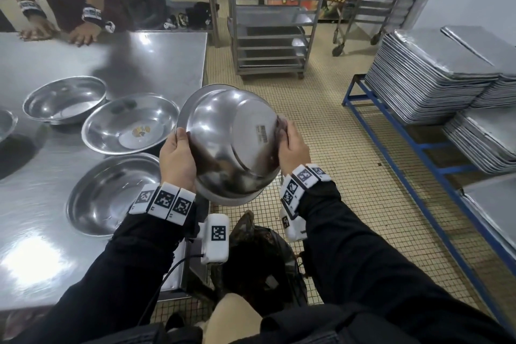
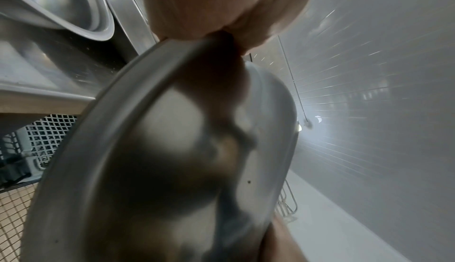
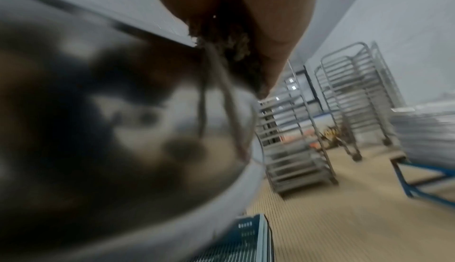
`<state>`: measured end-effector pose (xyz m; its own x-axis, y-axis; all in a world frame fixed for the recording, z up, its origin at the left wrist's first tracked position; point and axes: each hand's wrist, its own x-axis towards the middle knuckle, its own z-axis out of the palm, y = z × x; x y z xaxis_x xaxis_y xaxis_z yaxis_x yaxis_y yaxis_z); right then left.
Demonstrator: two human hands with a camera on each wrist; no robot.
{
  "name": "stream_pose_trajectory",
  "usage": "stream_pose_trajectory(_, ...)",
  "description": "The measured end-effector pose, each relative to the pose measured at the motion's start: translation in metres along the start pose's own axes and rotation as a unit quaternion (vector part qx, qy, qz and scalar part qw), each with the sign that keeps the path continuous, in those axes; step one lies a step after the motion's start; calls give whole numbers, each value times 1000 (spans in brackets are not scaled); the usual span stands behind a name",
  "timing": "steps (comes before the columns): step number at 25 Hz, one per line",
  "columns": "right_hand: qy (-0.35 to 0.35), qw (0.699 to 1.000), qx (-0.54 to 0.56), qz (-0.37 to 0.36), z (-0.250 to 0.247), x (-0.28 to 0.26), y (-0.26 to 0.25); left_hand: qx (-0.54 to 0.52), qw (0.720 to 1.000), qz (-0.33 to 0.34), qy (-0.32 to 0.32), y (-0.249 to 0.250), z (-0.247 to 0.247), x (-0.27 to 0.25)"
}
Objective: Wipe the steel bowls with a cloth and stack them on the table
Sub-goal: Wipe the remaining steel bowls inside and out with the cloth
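Note:
A steel bowl (image 1: 231, 142) is held tipped, its underside towards me, off the table's right edge. My left hand (image 1: 178, 159) grips its left rim; the left wrist view shows that rim (image 2: 128, 114) pinched under my thumb. My right hand (image 1: 291, 145) presses a dark cloth (image 3: 234, 52) against the bowl's base on the right; the cloth is mostly hidden under the palm. Three more steel bowls sit open side up on the steel table (image 1: 145, 58): one nearest me (image 1: 111, 193), one in the middle (image 1: 129, 123), one further left (image 1: 65, 99).
Another person's hands (image 1: 58, 29) rest on the table's far edge. A fourth bowl's rim (image 1: 7, 123) shows at the left edge. Wheeled tray racks (image 1: 270, 22) stand beyond on the tiled floor. Stacked baking trays (image 1: 435, 70) lie on a blue frame at right. A dark bin (image 1: 259, 254) is below my hands.

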<state>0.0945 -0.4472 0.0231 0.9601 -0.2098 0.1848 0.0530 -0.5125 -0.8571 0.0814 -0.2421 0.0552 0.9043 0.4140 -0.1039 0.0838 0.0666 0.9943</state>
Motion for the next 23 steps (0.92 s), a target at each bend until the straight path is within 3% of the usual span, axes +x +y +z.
stream_pose_trajectory(3,17,999,22,34,11,-33,12,5,999,0,41,-9,-3,10)
stream_pose_trajectory(7,12,995,-14,-102,26,-56,0,-26,997,-1,67,-8,3,17)
stream_pose_trajectory(10,-1,971,-73,-227,33,-52,-18,1,998,8,60,-3,5,15)
stream_pose_trajectory(13,-19,953,-111,-281,36,-35,-41,32,998,28,47,-6,5,10)
stream_pose_trajectory(17,2,967,-143,-213,27,-2,-53,32,998,43,22,-6,5,3)
stream_pose_trajectory(20,43,984,-95,-145,9,9,-33,25,999,41,19,-6,3,3)
stream_pose_trajectory(23,-5,998,-64,-29,-7,-7,-6,53,998,40,13,-6,-1,3)
